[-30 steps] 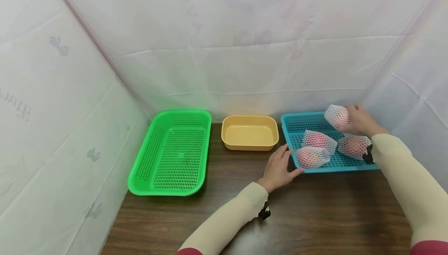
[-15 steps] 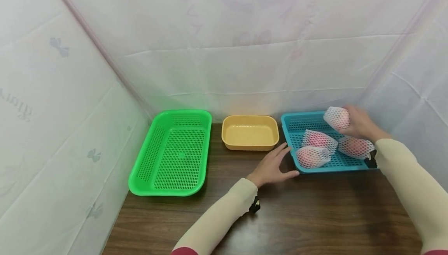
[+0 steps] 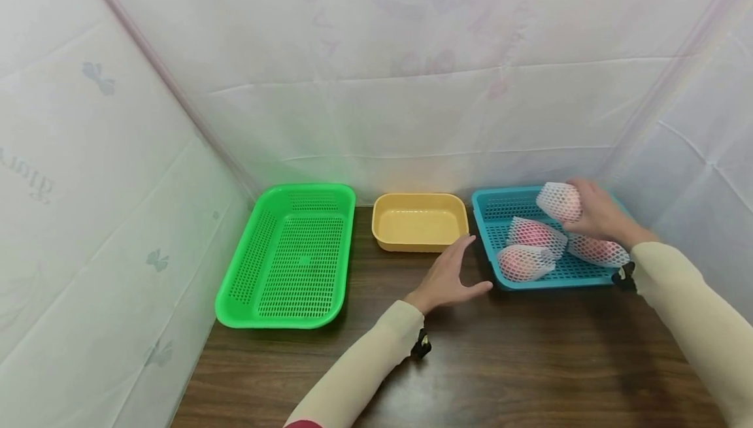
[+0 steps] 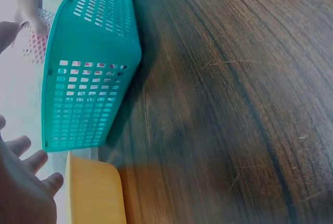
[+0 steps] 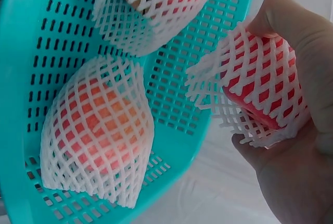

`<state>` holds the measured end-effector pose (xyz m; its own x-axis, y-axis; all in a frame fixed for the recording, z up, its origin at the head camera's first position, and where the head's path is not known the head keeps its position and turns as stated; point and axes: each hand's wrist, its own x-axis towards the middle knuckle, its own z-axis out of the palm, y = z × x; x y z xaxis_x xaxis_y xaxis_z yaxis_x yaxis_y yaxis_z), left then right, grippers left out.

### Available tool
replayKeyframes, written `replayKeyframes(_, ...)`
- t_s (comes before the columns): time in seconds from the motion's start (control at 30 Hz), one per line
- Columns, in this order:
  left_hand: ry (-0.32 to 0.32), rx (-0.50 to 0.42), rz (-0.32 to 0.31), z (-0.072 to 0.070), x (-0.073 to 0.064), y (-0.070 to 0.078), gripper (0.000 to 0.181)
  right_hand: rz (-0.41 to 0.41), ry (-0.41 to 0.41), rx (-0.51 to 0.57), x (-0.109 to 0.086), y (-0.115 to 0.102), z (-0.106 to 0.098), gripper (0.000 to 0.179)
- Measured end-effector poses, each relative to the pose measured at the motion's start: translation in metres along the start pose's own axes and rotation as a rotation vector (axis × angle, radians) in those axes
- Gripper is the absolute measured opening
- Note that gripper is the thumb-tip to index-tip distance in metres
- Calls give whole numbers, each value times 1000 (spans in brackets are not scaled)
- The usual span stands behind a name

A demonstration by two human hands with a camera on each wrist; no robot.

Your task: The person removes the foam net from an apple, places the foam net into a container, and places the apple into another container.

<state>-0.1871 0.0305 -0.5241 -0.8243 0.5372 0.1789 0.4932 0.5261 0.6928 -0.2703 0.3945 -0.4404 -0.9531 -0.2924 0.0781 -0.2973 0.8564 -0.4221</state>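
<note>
So we've got our right hand [image 3: 597, 215] wrapped around a red fruit in a white net sleeve [image 3: 559, 202], fingers and thumb gripping it, held up above the rim of the blue basket [image 3: 559, 285], toward its back side. Our left hand [image 3: 444, 282] is holding nothing: thumb and fingers spread, just left of the basket, thumb near its front left corner. Three more netted fruits [image 3: 536, 237] lie inside the basket, bunched close together. We also see a yellow bin [image 3: 420, 246] right beside the basket's left end, and a green basket [image 3: 302, 264] farther left of the blue one.
</note>
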Motion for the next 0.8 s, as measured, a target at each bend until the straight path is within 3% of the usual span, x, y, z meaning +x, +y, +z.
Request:
replayKeyframes(0.27,54,-4,1,-6,-6,-6,96,-48,28,9,-4,-11,4,101)
replayKeyframes(0.53,58,-28,-56,-13,-13,-13,96,-80,27,15,-7,-24,11,99)
replayKeyframes(0.8,90,-65,-42,-18,-19,-18,91,-97,21,31,-7,-34,22,100)
